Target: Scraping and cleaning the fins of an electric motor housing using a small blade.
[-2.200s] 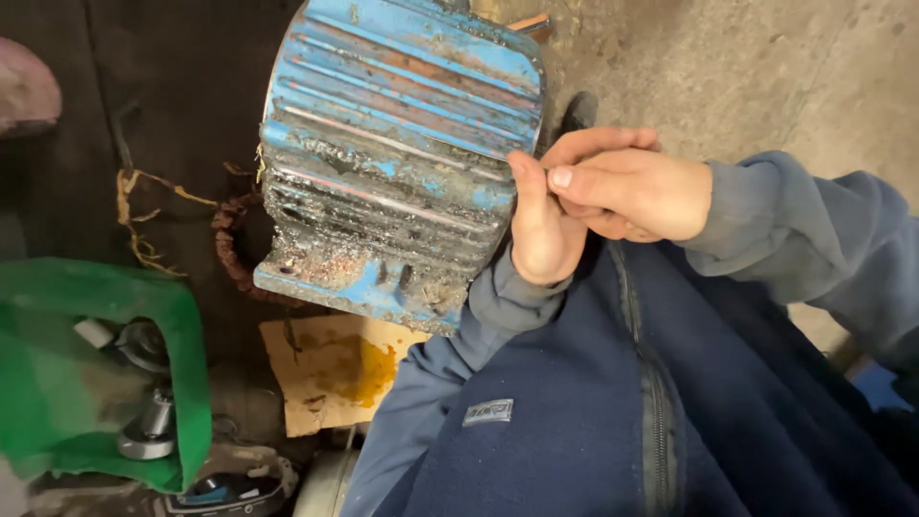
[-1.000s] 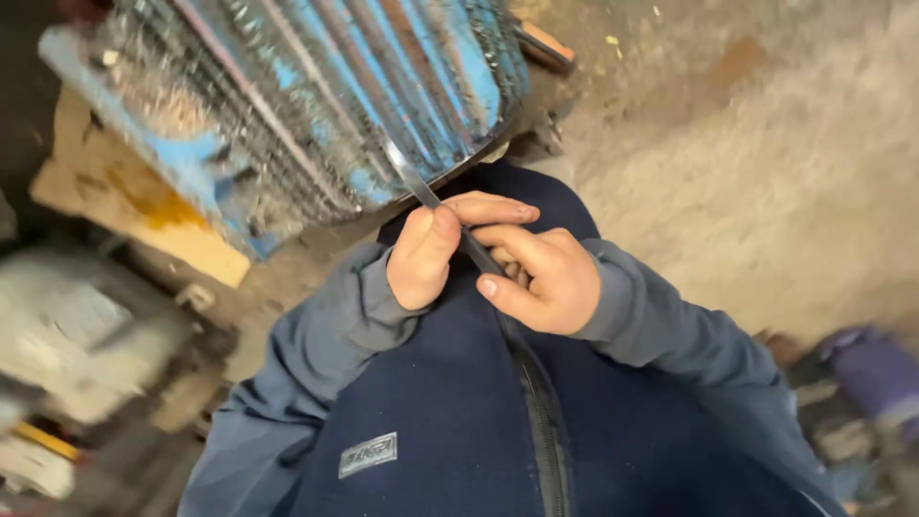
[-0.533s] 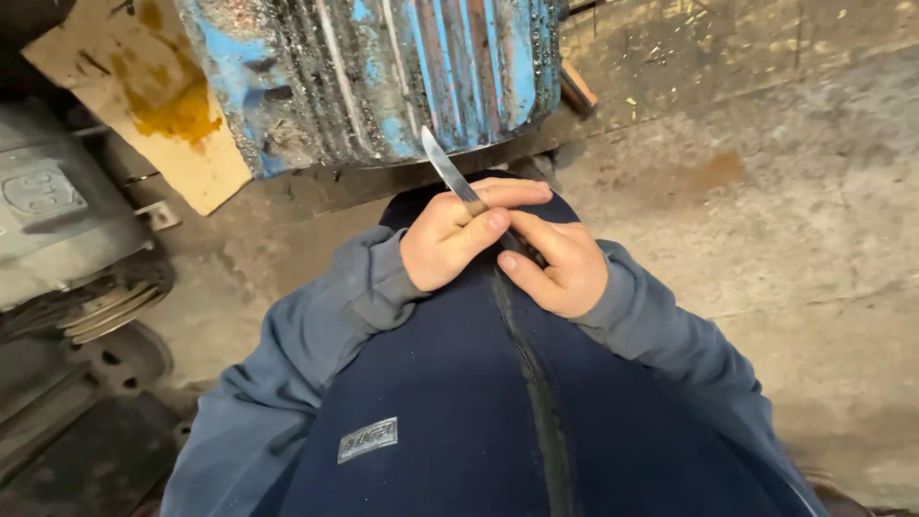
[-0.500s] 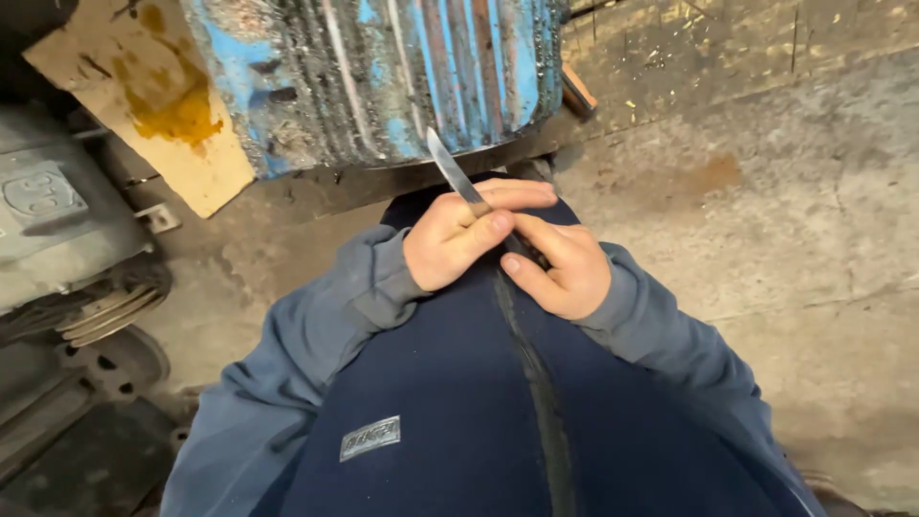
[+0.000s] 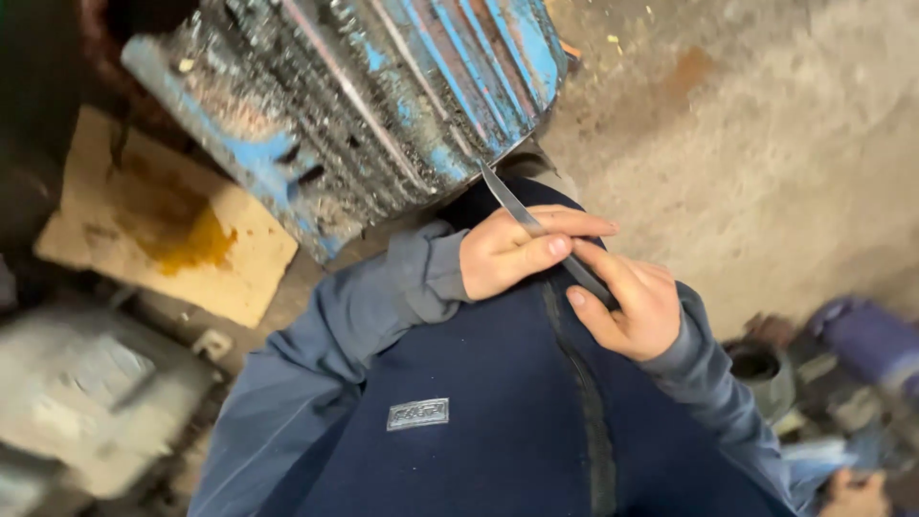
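Note:
Both of my hands hold a thin grey metal blade (image 5: 512, 206) in front of my dark blue vest. My left hand (image 5: 512, 251) pinches its middle between thumb and forefinger. My right hand (image 5: 627, 306) grips its lower end. The blade's tip points up and to the left, close to the lower edge of a big worn blue finned motor housing (image 5: 383, 96) whose paint is chipped and dirty.
A stained piece of cardboard (image 5: 163, 225) lies on the floor to the left of the housing. Grey machinery (image 5: 86, 402) sits blurred at the lower left. Bare concrete floor (image 5: 785, 144) spreads to the right, with a dark round part (image 5: 761, 369) and bluish objects at the right edge.
The view has swung: the housing now sits further left and tilted. My hands have stayed together on the blade, which first showed a second ago.

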